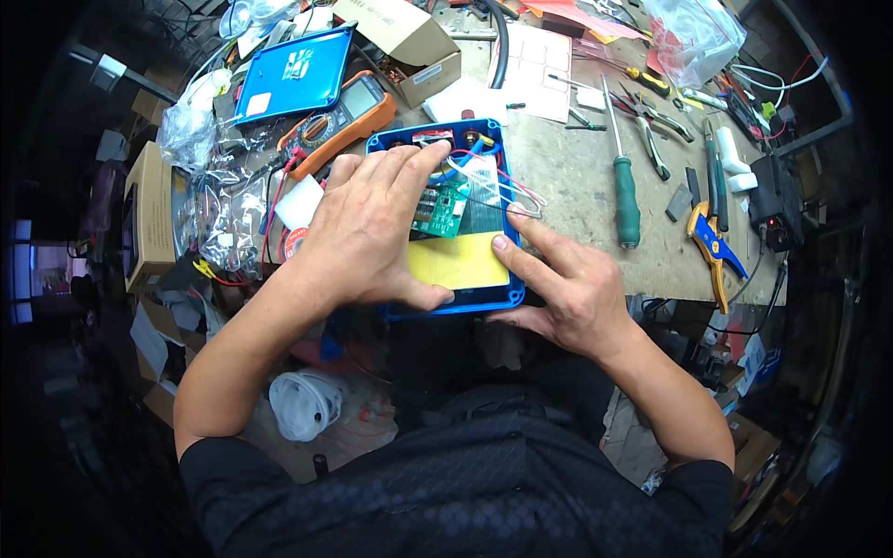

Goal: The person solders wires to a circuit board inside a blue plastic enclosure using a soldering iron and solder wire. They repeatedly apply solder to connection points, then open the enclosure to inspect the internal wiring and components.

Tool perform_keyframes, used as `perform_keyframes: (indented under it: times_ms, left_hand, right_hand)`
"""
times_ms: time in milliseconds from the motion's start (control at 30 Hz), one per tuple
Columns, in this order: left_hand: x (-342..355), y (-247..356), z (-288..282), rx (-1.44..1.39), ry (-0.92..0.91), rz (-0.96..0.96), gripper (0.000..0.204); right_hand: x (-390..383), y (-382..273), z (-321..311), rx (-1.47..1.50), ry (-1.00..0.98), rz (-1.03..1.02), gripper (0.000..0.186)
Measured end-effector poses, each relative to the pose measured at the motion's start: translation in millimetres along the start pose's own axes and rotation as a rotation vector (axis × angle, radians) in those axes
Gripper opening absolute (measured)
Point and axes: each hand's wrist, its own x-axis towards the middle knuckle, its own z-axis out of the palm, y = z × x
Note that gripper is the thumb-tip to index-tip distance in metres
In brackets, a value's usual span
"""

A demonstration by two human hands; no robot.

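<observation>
An open blue plastic box (521, 279) lies at the bench's near edge. A yellow flat-faced block (460, 263) fills its near part. Beyond this sits a green circuit board (446, 214), with thin white, red and black wires (521, 193) looping over the right wall. My left hand (367, 219) spans the box's left side, its thumb at the block's near edge and its fingers toward the far end; its palm side is hidden. My right hand (567, 284) grips the right near corner, index fingertip by the yellow block and thumb beneath the rim.
An orange multimeter (349, 116) and a blue lid (296, 74) lie at the back left. To the right are a green-handled screwdriver (625, 200), pliers (651, 126), a blue-yellow wire stripper (714, 246) and a black power adapter (777, 200). A white bucket (304, 406) stands below.
</observation>
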Motion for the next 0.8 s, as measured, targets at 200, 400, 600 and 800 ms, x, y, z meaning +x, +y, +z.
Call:
perform_keyframes:
  times_ms: [200, 400, 600, 800]
  left_hand:
    - [-24.9, -2.6, 0.4, -0.034, 0.153, -0.195, 0.159]
    - [-83.0, 16.0, 48.0, -1.05, 0.458, -0.728, 0.088]
    - [-79.1, 32.1, 56.2, -1.349, 0.422, -0.723, 0.069]
    - [-74.9, 26.2, 60.6, -1.068, 0.341, -0.645, 0.073]
  right_hand:
    - [14.7, -12.4, -10.6, -0.138, -0.106, 0.01, 0.076]
    - [24.6, -23.9, -21.7, -0.102, -0.143, 0.034, 0.063]
    - [25.1, -27.3, -6.3, 0.455, -0.047, 0.568, 0.058]
    - [48.1, -21.3, -11.8, 0.757, -0.135, 0.939, 0.072]
